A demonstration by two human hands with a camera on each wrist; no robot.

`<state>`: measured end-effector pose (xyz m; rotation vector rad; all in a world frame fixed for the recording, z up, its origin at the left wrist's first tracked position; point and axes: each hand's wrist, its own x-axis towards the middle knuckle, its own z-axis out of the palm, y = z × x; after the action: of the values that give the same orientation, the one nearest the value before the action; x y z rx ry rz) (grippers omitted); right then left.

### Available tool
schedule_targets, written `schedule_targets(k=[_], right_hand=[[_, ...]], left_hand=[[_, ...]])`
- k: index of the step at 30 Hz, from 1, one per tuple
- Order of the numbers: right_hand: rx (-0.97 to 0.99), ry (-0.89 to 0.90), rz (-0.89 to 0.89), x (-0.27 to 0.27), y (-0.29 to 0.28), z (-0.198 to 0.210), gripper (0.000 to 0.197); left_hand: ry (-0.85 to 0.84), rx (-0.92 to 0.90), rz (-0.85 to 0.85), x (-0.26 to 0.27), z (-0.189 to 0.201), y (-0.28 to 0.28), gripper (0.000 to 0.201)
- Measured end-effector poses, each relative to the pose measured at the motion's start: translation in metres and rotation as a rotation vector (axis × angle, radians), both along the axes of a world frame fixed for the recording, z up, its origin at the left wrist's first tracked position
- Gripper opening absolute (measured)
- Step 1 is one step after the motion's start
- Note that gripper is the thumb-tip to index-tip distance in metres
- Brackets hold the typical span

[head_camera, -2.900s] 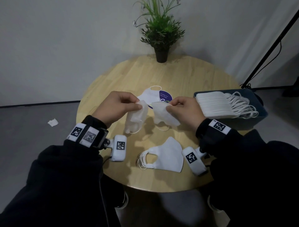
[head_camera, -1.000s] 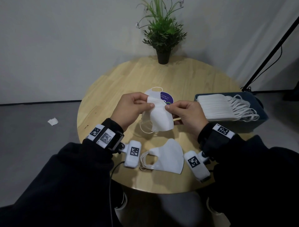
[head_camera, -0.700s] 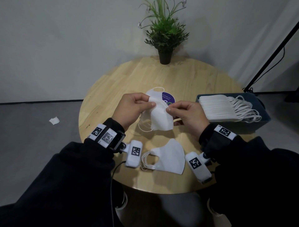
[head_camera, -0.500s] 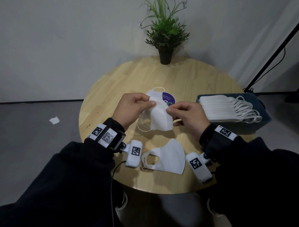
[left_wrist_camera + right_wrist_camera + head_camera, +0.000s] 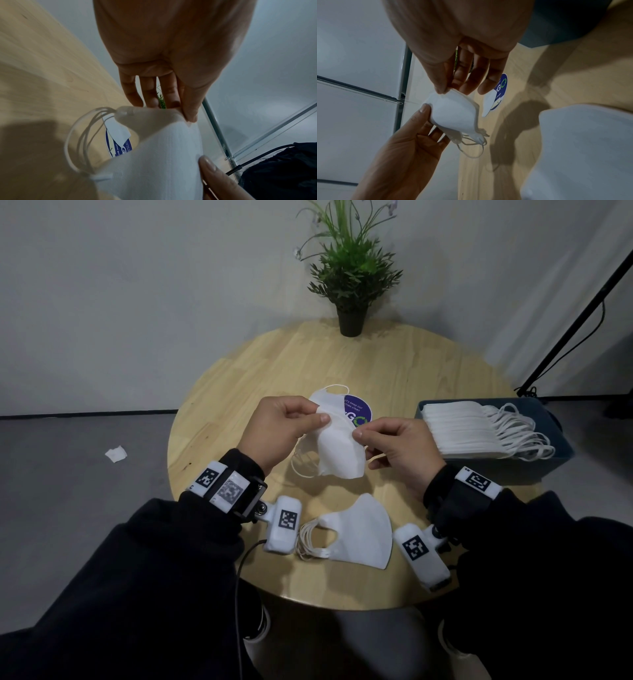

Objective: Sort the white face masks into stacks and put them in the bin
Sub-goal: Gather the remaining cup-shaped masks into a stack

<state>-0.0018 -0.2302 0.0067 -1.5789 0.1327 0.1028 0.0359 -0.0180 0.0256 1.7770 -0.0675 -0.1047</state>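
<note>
Above the middle of the round wooden table [image 5: 239,392], both hands hold a small bundle of white face masks [image 5: 339,450] laid together. My left hand [image 5: 320,414] pinches the bundle's top left edge, and my right hand [image 5: 359,430] pinches its top right edge. The ear loops [image 5: 301,463] hang down on the left. The left wrist view shows the bundle [image 5: 163,155] under my left hand [image 5: 187,116]. The right wrist view shows the same bundle [image 5: 455,113] under my right hand [image 5: 443,90]. A stack of masks [image 5: 356,532] lies near the front edge, and one mask [image 5: 327,402] lies behind my hands.
A dark blue bin [image 5: 555,453] at the table's right edge holds a large stack of masks [image 5: 462,429]. A potted plant [image 5: 349,268] stands at the far edge. A purple round sticker [image 5: 358,412] marks the centre. A black stand pole [image 5: 582,313] leans at the right.
Earlier each hand held one mask apart from the other. They brought the two together into one overlapped bundle. Over the last second the hands have hardly moved.
</note>
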Motion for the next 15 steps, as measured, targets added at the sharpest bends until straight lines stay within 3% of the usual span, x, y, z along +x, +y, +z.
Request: schedule_targets(k=[15], right_hand=[[0.034, 0.018, 0.012, -0.0004, 0.0005, 0.0003, 0.007]], left_hand=[[-0.027, 0.002, -0.011, 0.0012, -0.0026, -0.0001, 0.008]])
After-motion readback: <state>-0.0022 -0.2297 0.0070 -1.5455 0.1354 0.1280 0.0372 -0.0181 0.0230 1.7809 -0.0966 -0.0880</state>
